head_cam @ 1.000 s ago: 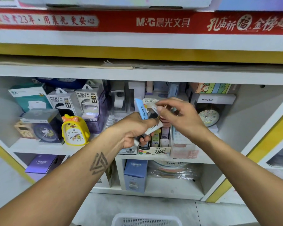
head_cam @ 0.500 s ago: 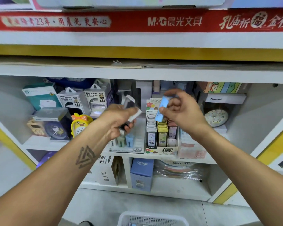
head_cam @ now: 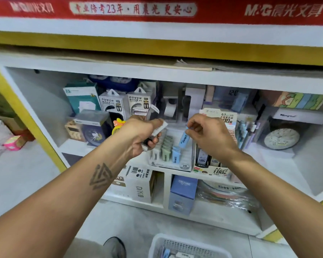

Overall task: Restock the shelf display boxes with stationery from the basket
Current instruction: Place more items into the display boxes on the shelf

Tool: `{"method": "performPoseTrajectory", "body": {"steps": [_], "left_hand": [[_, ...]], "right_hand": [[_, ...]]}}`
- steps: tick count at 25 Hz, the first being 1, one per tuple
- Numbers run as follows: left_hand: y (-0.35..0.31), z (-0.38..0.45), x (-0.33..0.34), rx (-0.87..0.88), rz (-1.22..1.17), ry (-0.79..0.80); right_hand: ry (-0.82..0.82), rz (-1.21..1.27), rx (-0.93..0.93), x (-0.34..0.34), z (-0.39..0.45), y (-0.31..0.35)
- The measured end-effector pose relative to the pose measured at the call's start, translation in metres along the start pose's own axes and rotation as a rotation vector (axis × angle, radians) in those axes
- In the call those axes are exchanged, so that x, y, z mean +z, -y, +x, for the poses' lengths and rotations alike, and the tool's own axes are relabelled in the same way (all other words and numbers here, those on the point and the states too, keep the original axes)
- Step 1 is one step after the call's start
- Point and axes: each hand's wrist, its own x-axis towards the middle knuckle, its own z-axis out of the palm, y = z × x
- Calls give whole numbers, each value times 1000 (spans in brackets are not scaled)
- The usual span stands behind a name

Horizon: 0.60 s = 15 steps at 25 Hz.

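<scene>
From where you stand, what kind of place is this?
Most likely a stationery shop. A red banner with white M&G lettering runs along the shelf top, white boxed power banks sit on display, and the right hand lowers a small blue lead case toward a clear display box marked 2B.

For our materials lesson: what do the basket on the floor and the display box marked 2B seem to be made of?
Basket: looks like white moulded plastic, matte; its wall is a grid of small holes.
Display box marked 2B: probably printed card with a slight sheen; thin flat walls and a printed label, though motion blur leaves this open.
</scene>
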Motion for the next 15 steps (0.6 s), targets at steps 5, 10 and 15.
{"method": "performPoseTrajectory", "body": {"steps": [5, 10, 15], "left_hand": [[-1, 4, -11, -5, -22, -13], [3, 5, -11, -4, -13, -15], [4, 6, -12, 1, -4, -10]], "right_hand": [[-12, -108, -58, 12, 11, 2], [186, -256, -148, 28, 9, -3], [209, -267, -195, 35, 8, -6]]}}
